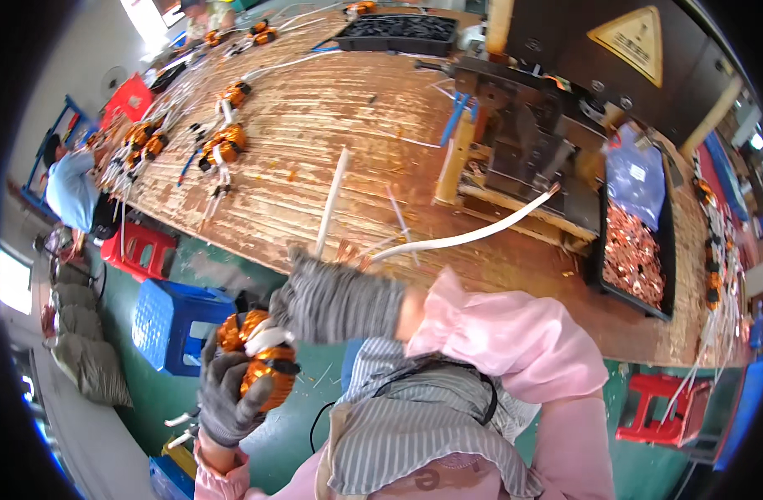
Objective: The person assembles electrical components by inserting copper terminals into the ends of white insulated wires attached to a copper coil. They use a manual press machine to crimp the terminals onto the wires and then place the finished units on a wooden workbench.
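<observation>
My left hand (228,396), in a grey glove, is closed around a copper-wound coil (269,375) with white wrapping across its middle, held off the table's near edge. Just above and right of it, my right hand (319,296), also gloved in grey, is closed on white sleeved leads. One white lead (332,200) points straight away over the table. Another white lead (473,237) curves right to the press-like machine (527,142), with bare copper showing at its tip. My right-hand fingers are mostly hidden from view.
Copper coils (223,146) lie on the worn wooden table (315,108). At right, a black bin (671,267) holds copper terminals and a blue bag. A black tray (394,35) of dark parts stands far back. Below left are blue (169,325) and red stools (144,250); a person (71,187) sits beyond.
</observation>
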A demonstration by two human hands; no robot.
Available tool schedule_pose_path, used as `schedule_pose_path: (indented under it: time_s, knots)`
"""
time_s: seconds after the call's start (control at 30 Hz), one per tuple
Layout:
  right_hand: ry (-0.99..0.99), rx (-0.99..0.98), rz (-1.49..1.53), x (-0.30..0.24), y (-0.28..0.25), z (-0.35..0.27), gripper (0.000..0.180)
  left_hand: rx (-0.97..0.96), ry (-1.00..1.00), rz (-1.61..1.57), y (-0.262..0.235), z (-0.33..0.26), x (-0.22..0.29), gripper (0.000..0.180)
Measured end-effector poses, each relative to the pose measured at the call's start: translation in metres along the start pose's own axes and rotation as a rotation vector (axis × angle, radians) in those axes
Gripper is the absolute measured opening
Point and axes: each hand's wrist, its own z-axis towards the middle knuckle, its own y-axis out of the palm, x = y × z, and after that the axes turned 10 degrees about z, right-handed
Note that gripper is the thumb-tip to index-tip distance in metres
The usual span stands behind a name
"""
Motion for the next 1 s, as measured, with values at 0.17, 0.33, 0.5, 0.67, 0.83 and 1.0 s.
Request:
schedule_pose_path:
  time_s: [0.17,0.33,0.5,0.67,0.83,1.0]
  knots:
    - [0.219,-0.152,0.285,-0.038,-0.045,-0.016,0.026,-0.006,-0.081,0.248,-0.009,-0.041,-0.019,0.023]
    - [0.574,0.027,0.476,-0.085,-0.066,-0.060,0.028,0.215,0.100,0.195,0.001,0.012,-0.019,0.048]
    - [0.927,0.266,0.617,-0.114,-0.080,-0.109,0.030,0.452,0.195,0.136,0.021,0.102,0.007,0.011]
    - [1.311,0.001,0.333,-0.101,-0.094,-0.140,0.036,0.387,0.349,0.188,0.062,0.172,0.005,0.030]
    - [1.526,0.000,0.149,-0.077,-0.062,-0.179,0.042,0.230,0.397,0.204,0.124,0.215,-0.006,0.045]
    - [1.518,0.124,0.185,-0.065,-0.041,-0.202,0.045,-0.183,0.273,0.033,0.131,0.232,-0.011,0.061]
